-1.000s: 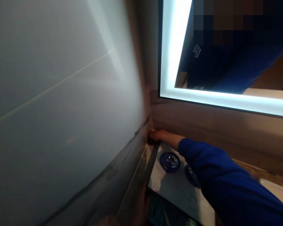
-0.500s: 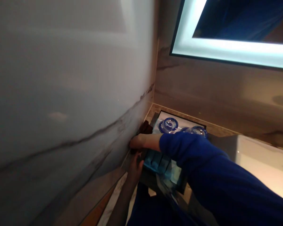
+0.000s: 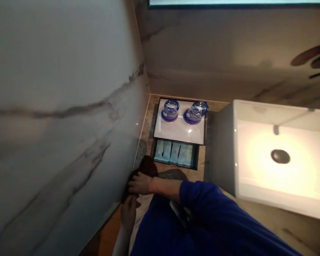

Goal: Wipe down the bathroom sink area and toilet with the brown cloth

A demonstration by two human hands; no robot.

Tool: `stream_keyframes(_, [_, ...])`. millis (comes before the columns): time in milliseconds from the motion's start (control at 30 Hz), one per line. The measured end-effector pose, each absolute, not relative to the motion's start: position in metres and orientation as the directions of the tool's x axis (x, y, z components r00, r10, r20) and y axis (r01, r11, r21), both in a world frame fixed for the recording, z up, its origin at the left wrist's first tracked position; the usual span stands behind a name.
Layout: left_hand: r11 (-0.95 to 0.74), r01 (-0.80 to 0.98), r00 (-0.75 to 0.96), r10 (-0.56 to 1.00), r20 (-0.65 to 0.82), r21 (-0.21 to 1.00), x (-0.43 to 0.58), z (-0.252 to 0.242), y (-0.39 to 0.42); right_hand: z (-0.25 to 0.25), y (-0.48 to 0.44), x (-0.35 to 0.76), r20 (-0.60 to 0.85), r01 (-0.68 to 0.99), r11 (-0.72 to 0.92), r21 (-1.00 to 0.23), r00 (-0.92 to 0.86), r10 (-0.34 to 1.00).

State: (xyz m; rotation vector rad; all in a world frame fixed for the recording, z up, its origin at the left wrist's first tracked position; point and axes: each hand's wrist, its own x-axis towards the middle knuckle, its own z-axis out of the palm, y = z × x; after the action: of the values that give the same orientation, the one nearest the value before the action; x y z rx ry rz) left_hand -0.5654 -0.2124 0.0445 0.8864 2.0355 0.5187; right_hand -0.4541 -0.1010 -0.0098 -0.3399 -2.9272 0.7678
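My right hand (image 3: pixel 140 185) reaches from a blue sleeve and presses a dark brown cloth (image 3: pixel 147 165) against the foot of the marbled left wall (image 3: pixel 69 106), at the counter's left edge. Its fingers are closed on the cloth. Just below, my left hand (image 3: pixel 129 209) comes up from the bottom edge, fingers curled at the cloth's lower end. It is dim there and the grip is hard to make out.
A white tray (image 3: pixel 180 133) holds two upturned glasses (image 3: pixel 171 108) (image 3: pixel 198 110) on blue coasters. In front of it is a dark holder of several pale blue sachets (image 3: pixel 175 153). A white basin (image 3: pixel 280 156) fills the right. A mirror's lit edge (image 3: pixel 229 3) runs along the top.
My right hand has slid the cloth along the wall from the back corner toward me. My left hand has joined it. The view has dropped from the mirror to the counter.
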Motion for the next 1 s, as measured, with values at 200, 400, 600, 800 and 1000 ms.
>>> stream_keyframes(200, [0.557, 0.471, -0.148, 0.815, -0.561, 0.684, -0.571, 0.048, -0.181, -0.027, -0.129, -0.427, 0.044, 0.448, 0.745, -0.494, -0.843, 0.536])
stream_keyframes(400, [0.383, 0.563, 0.098, 0.849, -0.519, 0.733, -0.533, 0.035, -0.137, -0.023, -0.181, -0.332, -0.037, 0.693, 0.438, -0.572, -0.555, 0.831])
stream_keyframes(600, [0.079, 0.661, 0.442, 0.763, -0.472, 0.746, -0.448, 0.05, -0.116, -0.038, -0.269, -0.218, -0.362, 0.377, -0.525, -0.763, 0.424, 0.83])
stream_keyframes(800, [-0.48, 0.362, 0.761, 0.647, 0.044, 0.799, -0.317, 0.086, -0.09, -0.054, -0.351, -0.152, -0.481, -0.179, -0.667, -0.724, 0.823, 0.301])
stream_keyframes(1000, [-0.84, 0.141, 0.885, 0.344, 0.313, 0.525, -0.191, 0.099, -0.091, -0.1, -0.34, -0.148, -0.564, -0.464, -0.49, -0.738, 0.823, 0.072])
